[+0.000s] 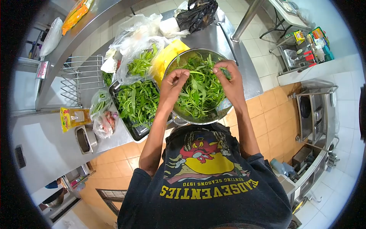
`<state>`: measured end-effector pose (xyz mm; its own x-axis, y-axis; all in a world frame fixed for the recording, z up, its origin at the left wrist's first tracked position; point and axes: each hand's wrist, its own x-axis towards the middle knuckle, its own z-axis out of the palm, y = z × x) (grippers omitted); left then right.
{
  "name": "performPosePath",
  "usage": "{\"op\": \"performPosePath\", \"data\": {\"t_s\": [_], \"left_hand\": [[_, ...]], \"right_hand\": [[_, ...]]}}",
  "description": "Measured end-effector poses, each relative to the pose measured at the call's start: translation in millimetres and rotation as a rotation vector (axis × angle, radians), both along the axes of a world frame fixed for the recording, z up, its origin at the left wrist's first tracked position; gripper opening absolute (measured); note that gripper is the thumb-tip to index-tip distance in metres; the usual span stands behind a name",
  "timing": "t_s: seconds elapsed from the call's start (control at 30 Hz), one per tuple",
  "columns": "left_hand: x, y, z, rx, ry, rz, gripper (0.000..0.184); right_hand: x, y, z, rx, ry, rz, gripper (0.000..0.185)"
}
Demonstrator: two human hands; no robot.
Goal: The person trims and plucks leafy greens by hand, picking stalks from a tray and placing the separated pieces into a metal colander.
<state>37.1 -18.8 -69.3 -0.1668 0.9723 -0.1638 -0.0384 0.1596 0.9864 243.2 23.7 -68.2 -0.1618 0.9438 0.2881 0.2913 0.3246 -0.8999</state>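
Observation:
In front of me stands a round metal colander (222,111) heaped with leafy greens (199,91) on long, thin green stems. My left hand (174,82) is over its left side, thumb and forefinger pinched on one end of a pale green stem (197,72). Above the right side, my right hand (231,81) is closed with thumb and fingers together on leafy greens, partly hidden by the fingers. To the left, a black tray (140,132) holds another pile of the same leaves (136,100).
Behind the tray lie a clear bag of greens (142,65), a yellow plastic bag (170,56) and a black bag (200,16). A ladle (225,32) rests on the metal table (246,72). Further left are a wire rack (78,82), a yellow packet (74,117) and a metal container (84,139).

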Motion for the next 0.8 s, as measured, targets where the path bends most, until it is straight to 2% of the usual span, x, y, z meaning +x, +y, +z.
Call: {"op": "performPosePath", "data": {"t_s": [0.23, 0.33, 0.43, 0.53, 0.63, 0.8], "left_hand": [[1.7, 0.5, -1.1, -0.047, -0.068, -0.055, 0.022], [2.0, 1.0, -1.9, -0.068, -0.066, -0.073, 0.022], [8.6, 2.2, -9.2, 0.211, 0.147, 0.045, 0.018], [3.8, -0.8, -0.8, 0.589, 0.783, 0.098, 0.021], [5.4, -4.6, 13.0, 0.621, 0.954, 0.043, 0.02], [3.3, -1.9, 8.8, 0.602, 1.009, 0.021, 0.016]], "right_hand": [[-9.7, -6.5, -5.3, 0.087, -0.117, 0.068, 0.016], [-11.7, -4.3, -10.2, 0.098, -0.087, 0.053, 0.015], [-10.7, -4.1, -5.8, 0.057, -0.132, 0.061, 0.016], [-9.2, -3.2, -1.2, 0.092, -0.214, 0.072, 0.016], [-10.7, -2.7, 1.1, 0.146, -0.213, 0.091, 0.014], [-13.5, -4.4, 2.7, 0.182, -0.242, 0.104, 0.013]]}}
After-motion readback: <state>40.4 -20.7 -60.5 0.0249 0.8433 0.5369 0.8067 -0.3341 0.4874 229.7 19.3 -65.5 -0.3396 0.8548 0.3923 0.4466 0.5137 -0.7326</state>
